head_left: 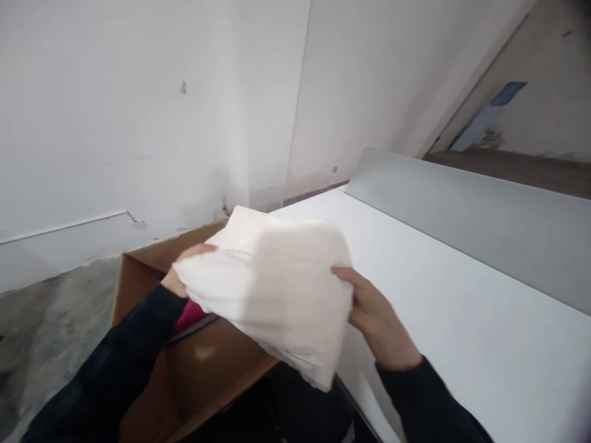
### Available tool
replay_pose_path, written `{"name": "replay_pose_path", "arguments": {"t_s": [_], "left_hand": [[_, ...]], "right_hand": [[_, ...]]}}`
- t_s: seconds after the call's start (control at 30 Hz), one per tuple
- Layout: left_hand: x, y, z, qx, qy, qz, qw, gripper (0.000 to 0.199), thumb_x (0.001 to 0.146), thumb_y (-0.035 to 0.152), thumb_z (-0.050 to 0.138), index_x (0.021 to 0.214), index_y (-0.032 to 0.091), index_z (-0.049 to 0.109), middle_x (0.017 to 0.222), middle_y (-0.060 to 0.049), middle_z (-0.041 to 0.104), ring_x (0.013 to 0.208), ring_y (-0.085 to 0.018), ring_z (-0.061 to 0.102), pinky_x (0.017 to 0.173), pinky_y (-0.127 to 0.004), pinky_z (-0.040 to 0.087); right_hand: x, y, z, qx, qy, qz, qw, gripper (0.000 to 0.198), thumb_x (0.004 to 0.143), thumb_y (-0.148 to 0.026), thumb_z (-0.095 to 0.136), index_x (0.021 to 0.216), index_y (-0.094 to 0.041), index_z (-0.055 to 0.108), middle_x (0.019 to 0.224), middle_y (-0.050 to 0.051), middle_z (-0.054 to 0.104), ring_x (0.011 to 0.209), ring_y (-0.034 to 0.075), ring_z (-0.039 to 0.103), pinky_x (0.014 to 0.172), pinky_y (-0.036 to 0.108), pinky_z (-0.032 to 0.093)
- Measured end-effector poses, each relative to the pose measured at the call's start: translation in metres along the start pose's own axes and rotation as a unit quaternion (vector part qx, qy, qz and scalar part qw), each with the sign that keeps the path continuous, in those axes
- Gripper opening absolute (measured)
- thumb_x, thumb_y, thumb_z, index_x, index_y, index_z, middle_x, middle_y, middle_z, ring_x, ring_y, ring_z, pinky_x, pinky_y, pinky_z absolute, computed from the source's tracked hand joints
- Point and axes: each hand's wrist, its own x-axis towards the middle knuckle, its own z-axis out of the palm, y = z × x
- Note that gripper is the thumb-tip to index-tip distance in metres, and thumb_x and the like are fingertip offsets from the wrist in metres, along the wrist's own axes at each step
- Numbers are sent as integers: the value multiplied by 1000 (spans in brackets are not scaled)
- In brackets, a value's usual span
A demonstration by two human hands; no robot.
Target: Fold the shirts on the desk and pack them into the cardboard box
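Note:
A folded piece of white cloth (295,283) is held up between my two hands, over the inner edge of the table and partly over an open cardboard box. My left hand (184,271) grips its left corner, the fingers partly hidden behind the fabric. On the right side my right hand (369,307) pinches the edge, thumb on top and fingers underneath. The cardboard box (217,363) stands below my left arm. Something bright pink (190,314) with a grey edge shows inside it, mostly covered by the cloth and my sleeve.
A white table (443,307) extends to the right, with a grey divider panel (462,209) along its far side. White walls (138,123) rise behind. Bare concrete floor (69,314) lies to the left of the box.

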Motion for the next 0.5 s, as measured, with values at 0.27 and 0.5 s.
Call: {"name": "replay_pose_path", "arguments": {"t_s": [0.27, 0.5], "left_hand": [[-54, -97, -74, -266, 139, -41, 953, 88, 72, 88, 28, 134, 30, 51, 137, -5, 58, 131, -34, 48, 92, -49, 56], [-55, -140, -109, -82, 127, -182, 972, 68, 72, 49, 64, 130, 15, 53, 109, -15, 72, 109, -36, 65, 84, -47, 58]], "right_hand": [[8, 48, 149, 192, -117, 75, 971, 53, 71, -21, 49, 123, -20, 54, 117, 6, 67, 116, 27, 57, 95, 38, 51], [-30, 107, 190, 288, -117, 190, 931, 56, 59, -18, 62, 114, -21, 54, 113, 6, 68, 108, 28, 60, 86, 36, 52]]}}
